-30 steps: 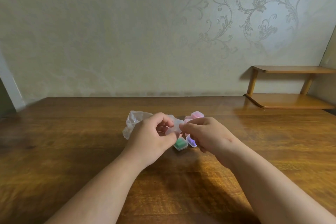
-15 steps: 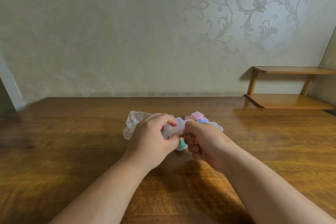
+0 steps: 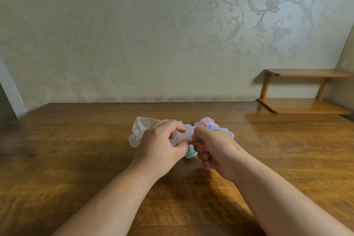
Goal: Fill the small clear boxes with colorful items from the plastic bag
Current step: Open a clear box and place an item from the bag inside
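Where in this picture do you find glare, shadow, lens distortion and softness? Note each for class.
Head view: glare sheens the table near the shelf. Head view: dark shadows lie on the table beneath both forearms and under the left hand and right hand. Head view: the wide lens slants the wall corner at right. Head view: the small clear box they pinch looks soft.

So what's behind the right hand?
Behind the right hand sit small clear boxes: a pink box, a blue box and a pale box at its far edge. The hand covers their near sides, so their number cannot be told.
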A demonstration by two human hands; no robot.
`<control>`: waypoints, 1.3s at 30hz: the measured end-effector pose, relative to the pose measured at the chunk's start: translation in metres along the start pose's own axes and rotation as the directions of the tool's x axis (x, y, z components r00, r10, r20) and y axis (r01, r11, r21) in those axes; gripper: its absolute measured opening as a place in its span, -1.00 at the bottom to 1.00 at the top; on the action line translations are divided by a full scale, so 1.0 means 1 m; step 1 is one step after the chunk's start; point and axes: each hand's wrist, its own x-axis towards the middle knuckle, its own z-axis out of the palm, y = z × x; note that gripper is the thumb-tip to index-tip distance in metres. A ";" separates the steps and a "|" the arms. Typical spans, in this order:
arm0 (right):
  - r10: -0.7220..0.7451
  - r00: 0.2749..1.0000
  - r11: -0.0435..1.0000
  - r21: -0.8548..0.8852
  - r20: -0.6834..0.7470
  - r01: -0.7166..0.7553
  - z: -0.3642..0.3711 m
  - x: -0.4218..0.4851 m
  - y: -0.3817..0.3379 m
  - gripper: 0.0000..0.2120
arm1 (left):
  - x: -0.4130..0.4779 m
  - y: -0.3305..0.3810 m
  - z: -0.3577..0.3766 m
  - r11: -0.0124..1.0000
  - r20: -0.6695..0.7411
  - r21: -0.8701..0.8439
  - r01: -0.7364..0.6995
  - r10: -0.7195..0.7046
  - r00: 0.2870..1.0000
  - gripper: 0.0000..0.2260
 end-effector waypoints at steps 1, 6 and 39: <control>0.005 1.000 1.000 0.000 -0.005 -0.005 0.000 0.000 0.000 -0.83 | 0.000 -0.001 0.000 1.000 0.006 0.007 -0.003 0.003 1.000 -0.81; 0.069 0.997 0.993 0.096 0.028 -0.071 -0.003 0.003 -0.002 -0.81 | 0.000 -0.001 0.009 0.998 -0.035 0.008 -0.055 0.056 0.998 -0.83; -0.255 0.934 0.958 0.062 -0.249 0.278 -0.009 0.000 -0.008 -0.79 | 0.006 -0.001 -0.004 0.923 0.134 -0.195 0.332 -0.310 0.941 -0.59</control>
